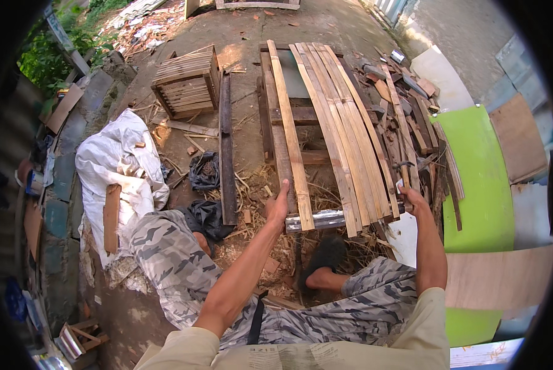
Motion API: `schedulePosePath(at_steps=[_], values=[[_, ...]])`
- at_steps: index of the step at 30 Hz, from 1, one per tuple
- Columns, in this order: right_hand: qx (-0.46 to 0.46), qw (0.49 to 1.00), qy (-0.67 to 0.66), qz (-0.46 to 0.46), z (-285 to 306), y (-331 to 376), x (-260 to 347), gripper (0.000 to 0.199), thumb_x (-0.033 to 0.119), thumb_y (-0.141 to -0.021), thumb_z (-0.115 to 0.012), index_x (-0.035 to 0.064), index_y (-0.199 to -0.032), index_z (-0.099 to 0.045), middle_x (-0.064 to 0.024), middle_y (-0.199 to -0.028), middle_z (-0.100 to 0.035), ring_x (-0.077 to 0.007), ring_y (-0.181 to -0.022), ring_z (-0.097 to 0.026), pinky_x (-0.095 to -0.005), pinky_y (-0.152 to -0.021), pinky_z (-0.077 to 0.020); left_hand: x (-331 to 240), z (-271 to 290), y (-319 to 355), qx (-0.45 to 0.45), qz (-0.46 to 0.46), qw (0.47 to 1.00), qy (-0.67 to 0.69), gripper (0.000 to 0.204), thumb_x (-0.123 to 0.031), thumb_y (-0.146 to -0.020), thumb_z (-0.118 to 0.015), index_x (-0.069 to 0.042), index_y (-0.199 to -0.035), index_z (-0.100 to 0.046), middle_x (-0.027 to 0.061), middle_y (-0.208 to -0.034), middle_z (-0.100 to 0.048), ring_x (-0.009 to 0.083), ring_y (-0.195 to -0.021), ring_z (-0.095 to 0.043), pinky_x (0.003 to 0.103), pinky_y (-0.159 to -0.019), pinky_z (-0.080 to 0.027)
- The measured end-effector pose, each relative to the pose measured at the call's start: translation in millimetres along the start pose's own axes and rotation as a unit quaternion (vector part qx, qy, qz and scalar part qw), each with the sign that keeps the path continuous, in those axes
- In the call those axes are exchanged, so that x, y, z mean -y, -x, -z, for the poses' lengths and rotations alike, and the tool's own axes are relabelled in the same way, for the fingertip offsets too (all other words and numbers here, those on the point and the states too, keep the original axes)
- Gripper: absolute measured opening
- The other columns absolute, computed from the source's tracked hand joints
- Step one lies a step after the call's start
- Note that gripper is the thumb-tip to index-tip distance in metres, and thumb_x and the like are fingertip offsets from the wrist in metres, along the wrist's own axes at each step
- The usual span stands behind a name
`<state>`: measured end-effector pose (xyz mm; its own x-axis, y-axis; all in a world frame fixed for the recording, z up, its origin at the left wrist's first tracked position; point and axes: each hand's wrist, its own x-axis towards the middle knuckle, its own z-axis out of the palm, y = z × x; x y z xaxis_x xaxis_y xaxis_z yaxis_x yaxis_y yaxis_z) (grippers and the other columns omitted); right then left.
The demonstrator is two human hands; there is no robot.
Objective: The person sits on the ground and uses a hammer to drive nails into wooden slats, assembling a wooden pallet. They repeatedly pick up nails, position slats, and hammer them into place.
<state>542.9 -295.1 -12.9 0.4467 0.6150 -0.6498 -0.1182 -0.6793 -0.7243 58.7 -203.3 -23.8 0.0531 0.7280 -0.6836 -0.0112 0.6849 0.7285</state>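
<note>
A slatted wooden frame (282,148) lies in front of me, with dark rails and pale bamboo-like slats running lengthwise over it. One slat (292,132) sits apart on the left; several others (341,135) lie close together on the right. My left hand (277,206) is closed round the near left corner, thumb up. At the near right corner my right hand (414,200) is closed on the frame's end, its fingers partly hidden. Just beyond that hand shows what looks like a hammer (404,168); whether the hand touches it cannot be told.
A small slatted crate (187,83) stands far left, beside a long dark beam (228,148). White sacking (119,160) and black plastic bags (205,169) lie left. Scrap wood (412,111) is heaped right, next to a bright green panel (483,172). Shavings cover the ground near my feet.
</note>
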Motion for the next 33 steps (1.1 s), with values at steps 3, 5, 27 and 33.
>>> schedulePosePath(at_steps=[3,5,27,33], values=[[-0.095,0.974,0.196,0.07,-6,5,9,0.043,0.044,-0.092,-0.073,0.0032,-0.104,-0.068,-0.0031,-0.088,-0.067,-0.022,-0.074,-0.06,-0.0426,-0.076,-0.053,10,-5,4,-0.004,-0.019,1.0,-0.014,0.103,-0.075,-0.086,-0.059,0.015,-0.136,-0.054,0.0291,-0.137,-0.058,0.0358,-0.125,-0.058,0.042,-0.108,-0.041],[-0.155,0.944,0.245,0.156,-21,17,12,0.047,0.045,-0.092,-0.072,-0.001,-0.095,-0.071,-0.0151,-0.086,-0.071,-0.033,-0.081,-0.067,-0.0478,-0.08,-0.0509,12,-4,-3,0.027,-0.039,0.999,0.005,0.102,-0.076,-0.087,-0.058,0.015,-0.135,-0.055,0.0291,-0.137,-0.058,0.0364,-0.125,-0.058,0.043,-0.108,-0.041],[-0.05,0.855,0.368,0.362,-389,82,140,0.041,0.029,-0.086,-0.076,-0.0039,-0.109,-0.065,-0.0282,-0.101,-0.069,-0.0422,-0.103,-0.067,-0.0489,-0.088,-0.0512,-65,217,-68,-0.021,-0.02,0.901,-0.433,0.064,-0.058,-0.088,-0.062,0.002,-0.105,-0.074,0.0241,-0.1,-0.074,0.0352,-0.098,-0.071,0.044,-0.087,-0.052],[-0.104,0.758,0.401,0.504,-436,5,174,0.047,0.018,-0.086,-0.074,-0.0061,-0.123,-0.058,-0.0258,-0.125,-0.063,-0.044,-0.126,-0.054,-0.0501,-0.105,-0.0454,-25,253,-134,-0.109,-0.014,0.867,-0.486,0.042,-0.04,-0.089,-0.065,-0.007,-0.112,-0.073,0.0209,-0.119,-0.07,0.0385,-0.111,-0.066,0.049,-0.094,-0.052]])
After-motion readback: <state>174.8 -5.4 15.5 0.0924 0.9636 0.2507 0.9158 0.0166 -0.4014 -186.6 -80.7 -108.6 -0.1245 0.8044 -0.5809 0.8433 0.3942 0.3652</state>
